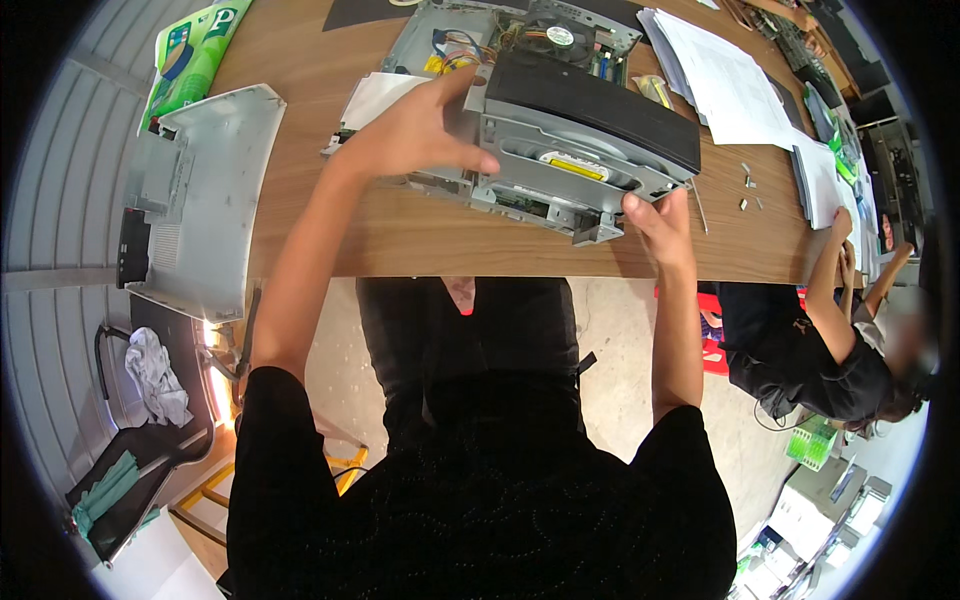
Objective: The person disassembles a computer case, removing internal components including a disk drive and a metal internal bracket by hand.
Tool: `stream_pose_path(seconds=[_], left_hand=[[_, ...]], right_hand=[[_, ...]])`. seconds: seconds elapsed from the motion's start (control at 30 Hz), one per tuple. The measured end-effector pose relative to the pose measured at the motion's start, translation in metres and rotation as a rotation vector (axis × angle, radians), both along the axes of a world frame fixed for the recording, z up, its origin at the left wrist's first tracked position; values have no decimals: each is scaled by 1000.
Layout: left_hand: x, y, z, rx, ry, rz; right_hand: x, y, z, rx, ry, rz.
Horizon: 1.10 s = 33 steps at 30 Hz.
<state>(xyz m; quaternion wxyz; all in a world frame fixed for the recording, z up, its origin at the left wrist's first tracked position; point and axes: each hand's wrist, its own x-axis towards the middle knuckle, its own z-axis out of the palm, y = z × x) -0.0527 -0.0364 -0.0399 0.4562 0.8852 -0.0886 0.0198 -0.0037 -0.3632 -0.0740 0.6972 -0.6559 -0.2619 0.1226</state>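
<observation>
A grey metal drive cage point(560, 175) with an optical drive and a black top panel lies tilted on the wooden table point(400, 240), in front of an opened computer case point(520, 40) with a fan and coloured wires. My left hand point(415, 130) grips the cage's left end, fingers over its front. My right hand point(660, 220) pinches the cage's lower right corner by a small metal bracket.
A grey case side panel point(205, 190) overhangs the table's left end, beside a green packet point(190, 50). Paper sheets point(720, 80) and small screws point(748, 185) lie at the right. Another person point(820, 340) sits at the right. A black chair with cloths point(150, 400) stands lower left.
</observation>
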Motion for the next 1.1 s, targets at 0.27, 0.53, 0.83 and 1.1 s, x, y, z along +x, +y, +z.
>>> stream_pose_path(seconds=[0.27,0.53,0.83,1.1], left_hand=[[0,3,3,-177,46,-70],[-8,-1,3,-251,-70,-8],[1,1,-2,-182,6,-68],[-2,1,-8,-92,-54,-43]], right_hand=[[1,8,3,88,-59,-86],[-2,14,23,116,-124,-90],[1,8,0,95,-53,-120],[-8,6,-17,117,-9,-142]])
